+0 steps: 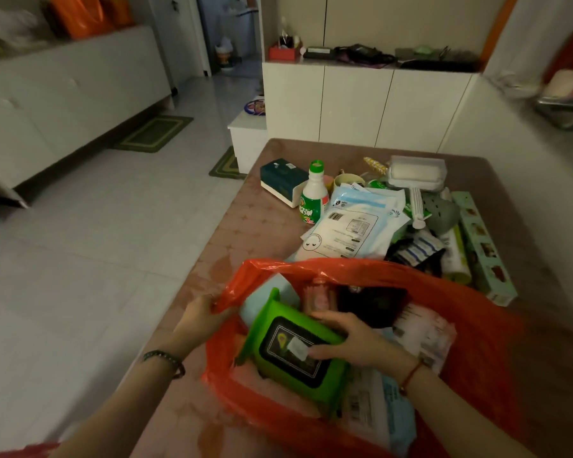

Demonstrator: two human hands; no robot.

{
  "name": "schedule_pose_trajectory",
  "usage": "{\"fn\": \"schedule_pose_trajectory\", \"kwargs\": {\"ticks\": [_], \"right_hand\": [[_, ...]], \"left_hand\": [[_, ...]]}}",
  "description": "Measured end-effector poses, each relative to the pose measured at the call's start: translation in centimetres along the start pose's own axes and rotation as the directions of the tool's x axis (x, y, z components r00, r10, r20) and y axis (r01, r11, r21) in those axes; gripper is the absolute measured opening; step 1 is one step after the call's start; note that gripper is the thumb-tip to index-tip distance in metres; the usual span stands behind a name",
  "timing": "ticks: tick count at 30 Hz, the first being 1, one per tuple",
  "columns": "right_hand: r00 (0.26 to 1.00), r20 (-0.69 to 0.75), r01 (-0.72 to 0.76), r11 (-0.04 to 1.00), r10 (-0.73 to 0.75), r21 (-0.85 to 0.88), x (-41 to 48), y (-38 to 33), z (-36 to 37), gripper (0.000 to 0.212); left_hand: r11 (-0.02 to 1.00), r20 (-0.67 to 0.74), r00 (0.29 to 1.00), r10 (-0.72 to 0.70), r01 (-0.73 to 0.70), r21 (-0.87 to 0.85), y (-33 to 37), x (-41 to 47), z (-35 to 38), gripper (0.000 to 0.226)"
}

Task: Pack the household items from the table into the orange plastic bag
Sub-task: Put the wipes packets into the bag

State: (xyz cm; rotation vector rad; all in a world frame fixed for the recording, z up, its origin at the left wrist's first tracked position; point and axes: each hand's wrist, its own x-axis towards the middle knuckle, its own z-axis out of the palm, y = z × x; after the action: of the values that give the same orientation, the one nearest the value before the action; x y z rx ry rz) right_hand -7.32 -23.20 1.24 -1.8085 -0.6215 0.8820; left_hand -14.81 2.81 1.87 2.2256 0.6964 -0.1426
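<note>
Packing approx. halfway. Right hand [354,342] grasping green wipes pack [295,352] inside orange bag [470,325], w/ several items already in. Left hand [199,315] pinching bag rim open. Left on table [245,219]: bleach bottle [313,198], tissue box [283,181], lint roller [415,178], foil box [482,246], misc packets.

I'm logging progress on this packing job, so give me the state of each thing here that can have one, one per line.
orange plastic bag: open, partly filled.
left hand: gripping the bag's rim, holding it open.
right hand: closed on the green wipes pack.
green wipes pack: flap closed, tilted inside the bag.
green-capped bottle: upright, capped, on the table.
lint roller: lying down, cover on.
tissue box: unpacked, on the table.
</note>
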Motion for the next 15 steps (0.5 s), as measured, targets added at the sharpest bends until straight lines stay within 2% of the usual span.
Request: {"fn": "schedule_pose_trajectory", "kwargs": {"ticks": [2, 6, 8, 10, 12, 13, 15], "right_hand": [[1.000, 0.007, 0.021, 0.998, -0.020, -0.067, 0.9, -0.3, 0.1, 0.043], [0.999, 0.000, 0.036, 0.966, -0.037, -0.256, 1.5, -0.1, 0.3, 0.050], [0.997, -0.019, 0.056, 0.906, -0.070, -0.419, 1.5, 0.1, 1.2, 0.050], [0.991, -0.037, 0.087, 0.819, -0.131, -0.567, 1.7, 0.1, 1.5, 0.049], [0.979, -0.030, 0.129, 0.726, -0.201, -0.675, 1.8, -0.4, 0.9, 0.047], [0.970, -0.046, 0.145, 0.719, -0.238, -0.679, 1.8, -0.8, 0.3, 0.045], [0.941, -0.178, 0.148, 0.824, -0.288, -0.547, 1.9, -2.1, -1.4, 0.035]], "left_hand": [[0.991, -0.035, 0.999, -0.008, 0.003, -0.134, 0.0, -0.1, 0.0, 0.023], [0.937, -0.087, 0.994, -0.068, 0.034, -0.346, -0.3, 0.0, -0.4, 0.024], [0.906, -0.075, 0.992, -0.100, 0.059, -0.420, -0.3, -0.1, -0.6, 0.022], [0.903, -0.071, 0.993, -0.099, 0.060, -0.425, 0.1, -0.1, -1.1, 0.014], [0.911, -0.037, 0.997, -0.072, 0.051, -0.408, 1.0, 0.0, -2.0, 0.021], [0.906, -0.010, 0.999, -0.046, 0.037, -0.421, 1.5, 0.1, -2.6, 0.031], [0.901, 0.004, 0.999, 0.038, -0.032, -0.432, 2.9, 0.3, -4.0, 0.044]]}}
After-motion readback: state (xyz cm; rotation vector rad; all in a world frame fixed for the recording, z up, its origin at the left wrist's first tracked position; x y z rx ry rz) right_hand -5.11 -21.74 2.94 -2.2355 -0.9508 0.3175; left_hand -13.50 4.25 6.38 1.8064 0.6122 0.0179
